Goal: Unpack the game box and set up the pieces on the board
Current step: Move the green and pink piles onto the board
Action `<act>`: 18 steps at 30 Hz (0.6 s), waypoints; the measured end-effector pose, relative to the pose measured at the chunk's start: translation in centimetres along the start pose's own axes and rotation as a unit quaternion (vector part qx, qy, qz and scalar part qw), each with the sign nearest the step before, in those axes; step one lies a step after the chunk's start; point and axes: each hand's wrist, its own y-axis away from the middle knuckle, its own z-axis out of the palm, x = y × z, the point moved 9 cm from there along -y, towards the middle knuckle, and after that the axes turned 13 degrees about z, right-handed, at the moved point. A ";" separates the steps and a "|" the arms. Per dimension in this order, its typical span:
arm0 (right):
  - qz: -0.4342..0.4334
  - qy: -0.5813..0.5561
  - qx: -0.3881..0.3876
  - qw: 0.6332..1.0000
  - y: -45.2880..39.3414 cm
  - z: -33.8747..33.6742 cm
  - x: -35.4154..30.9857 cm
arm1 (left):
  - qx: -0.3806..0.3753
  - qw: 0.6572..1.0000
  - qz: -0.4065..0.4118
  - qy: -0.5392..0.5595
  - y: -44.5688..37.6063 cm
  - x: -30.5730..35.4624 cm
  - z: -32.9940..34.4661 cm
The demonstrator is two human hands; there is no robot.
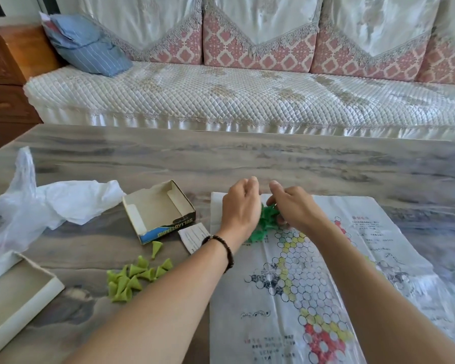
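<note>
On a grey marbled table (247,158), a paper game board (286,298) printed with circles lies flat. Both hands meet at its far edge: the left hand (241,206) and right hand (292,206), fingers curled, pinch a cluster of dark green pieces (267,219). Left of the board sit an empty open game box (159,211) and a loose pile of light green cone pieces (134,277).

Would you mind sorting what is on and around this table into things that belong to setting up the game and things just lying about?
Part of the job:
- paper board
- dark green pieces under the left hand and right hand
- light green cones
- open game box

Lying about:
- plastic bag
- blue pillow
- sofa
</note>
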 end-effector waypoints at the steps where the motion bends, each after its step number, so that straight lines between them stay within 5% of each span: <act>1: -0.004 -0.013 -0.015 1.000 0.2 0.1 -0.1 | -0.017 1.000 -0.011 0.020 -0.1 -0.3 -0.1; 5: -0.003 -0.071 -0.064 0.995 0.8 0.1 -0.4 | -0.093 0.995 0.006 0.027 -0.2 -0.6 -0.6; 10: -0.011 -0.056 -0.060 0.997 1.8 -0.7 -0.5 | -0.168 0.973 0.092 -0.131 0.5 1.0 -1.8; 16: -0.026 -0.033 -0.034 0.999 2.5 -1.0 -0.5 | -0.370 0.836 0.139 -0.379 4.3 1.4 -0.2; 18: -0.027 -0.025 -0.038 0.999 2.3 -0.7 -0.5 | -0.377 0.830 0.138 -0.387 4.5 0.9 0.2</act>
